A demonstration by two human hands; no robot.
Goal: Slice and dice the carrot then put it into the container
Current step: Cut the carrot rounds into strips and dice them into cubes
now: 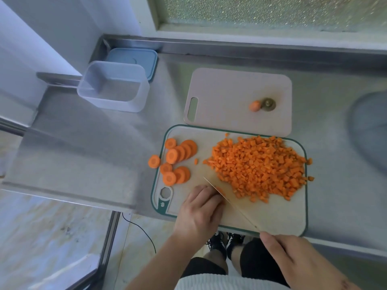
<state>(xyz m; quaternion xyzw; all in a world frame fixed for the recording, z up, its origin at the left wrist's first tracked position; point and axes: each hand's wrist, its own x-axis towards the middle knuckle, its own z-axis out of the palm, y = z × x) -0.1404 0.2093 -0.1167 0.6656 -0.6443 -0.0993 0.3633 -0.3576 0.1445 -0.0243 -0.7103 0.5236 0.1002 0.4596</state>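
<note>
A: What can't be made out here?

B: The knife handle is buried inside the right hand, whose fingers curl round it, so only the thin blade shows, slanting across the near cutting board. The left hand hides most of the carrot piece it presses down with curled fingertips; just a sliver of orange shows against the blade. At the right edge a grey rounded shape is cut off and blurred, and cannot be identified.

A: And the carrot itself?

B: Mostly diced: a broad heap of small orange cubes covers the right half of the board, a few spilling to its right rim. On the left lie overlapping round slices, one sitting just off the board on the steel counter. The trimmed ends, an orange tip and a brownish top, rest on the pink board behind.

A: The container?

B: The clear container stands well apart, at the far left, holding no carrot, its blue lid lying behind it.
</note>
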